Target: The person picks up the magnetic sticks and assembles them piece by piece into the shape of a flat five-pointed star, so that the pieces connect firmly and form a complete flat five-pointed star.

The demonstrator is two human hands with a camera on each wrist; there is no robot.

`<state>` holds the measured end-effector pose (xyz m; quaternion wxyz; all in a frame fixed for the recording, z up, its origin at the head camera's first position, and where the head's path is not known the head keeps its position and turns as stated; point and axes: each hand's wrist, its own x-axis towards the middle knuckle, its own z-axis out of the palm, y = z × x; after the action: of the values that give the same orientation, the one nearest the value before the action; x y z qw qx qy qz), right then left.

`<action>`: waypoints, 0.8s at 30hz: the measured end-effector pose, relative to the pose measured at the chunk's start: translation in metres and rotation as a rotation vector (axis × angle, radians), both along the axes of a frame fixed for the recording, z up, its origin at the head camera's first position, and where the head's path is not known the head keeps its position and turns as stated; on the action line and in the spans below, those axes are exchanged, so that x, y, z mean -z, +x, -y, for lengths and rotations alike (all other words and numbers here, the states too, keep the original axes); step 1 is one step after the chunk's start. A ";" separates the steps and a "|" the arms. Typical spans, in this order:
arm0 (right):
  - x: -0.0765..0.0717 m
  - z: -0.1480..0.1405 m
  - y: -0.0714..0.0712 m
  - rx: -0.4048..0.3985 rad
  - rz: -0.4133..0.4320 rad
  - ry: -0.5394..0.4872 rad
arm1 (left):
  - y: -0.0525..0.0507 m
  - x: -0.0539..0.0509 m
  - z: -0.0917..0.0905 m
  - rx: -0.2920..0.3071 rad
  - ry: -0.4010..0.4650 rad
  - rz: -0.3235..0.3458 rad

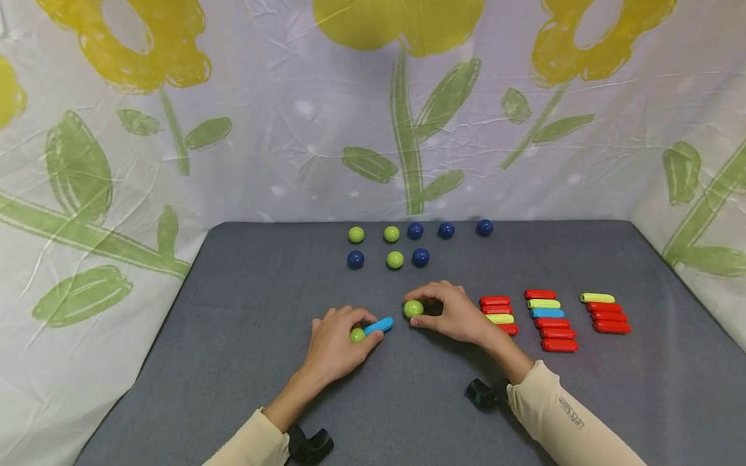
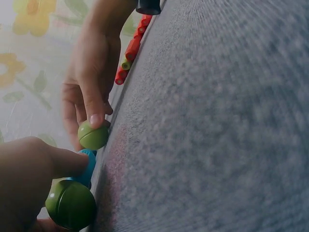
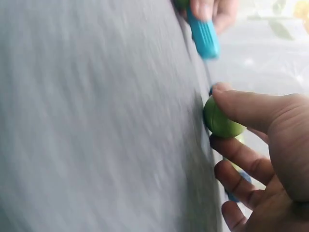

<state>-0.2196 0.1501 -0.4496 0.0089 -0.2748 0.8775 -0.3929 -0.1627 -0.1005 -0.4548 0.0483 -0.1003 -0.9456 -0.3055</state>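
Flower-print sheet [image 1: 262, 110] behind grey tabletop [image 1: 245, 285]. Left hand [image 1: 339, 343] pinches light-blue rod [image 1: 380, 325] between thumb and fingers; green ball [image 1: 357, 335] at rod's hand-side end, partly under fingers. Right hand [image 1: 449, 314] pinches second green ball [image 1: 413, 309] between thumb and fingertips, near rod's free end, apart from it. Farther back, two rows of green and dark-blue balls [image 1: 420, 257]; at right, three columns of red, yellow-green and blue rods [image 1: 551, 322].

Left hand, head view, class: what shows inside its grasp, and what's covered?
Inside the left hand: part of a green ball, beside a blue stick with one end protruding. The hand covers some of the ball and the table beneath.
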 end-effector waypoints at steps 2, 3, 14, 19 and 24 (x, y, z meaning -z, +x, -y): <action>0.000 0.004 0.004 -0.024 0.013 -0.002 | 0.000 0.000 0.000 0.003 0.001 0.001; 0.001 0.006 0.006 -0.031 0.015 -0.004 | 0.000 0.000 0.000 0.006 0.002 0.000; 0.004 0.015 0.015 -0.067 0.006 -0.027 | 0.001 0.000 0.000 0.031 0.008 -0.014; 0.004 0.014 0.018 -0.075 -0.013 -0.020 | 0.002 -0.001 0.000 0.042 0.012 -0.026; 0.005 0.014 0.022 -0.084 -0.014 -0.005 | 0.003 0.000 0.000 0.041 0.014 -0.040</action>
<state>-0.1971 0.1364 -0.4547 0.0186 -0.3138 0.8643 -0.3925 -0.1594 -0.1000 -0.4544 0.0616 -0.1252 -0.9401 -0.3109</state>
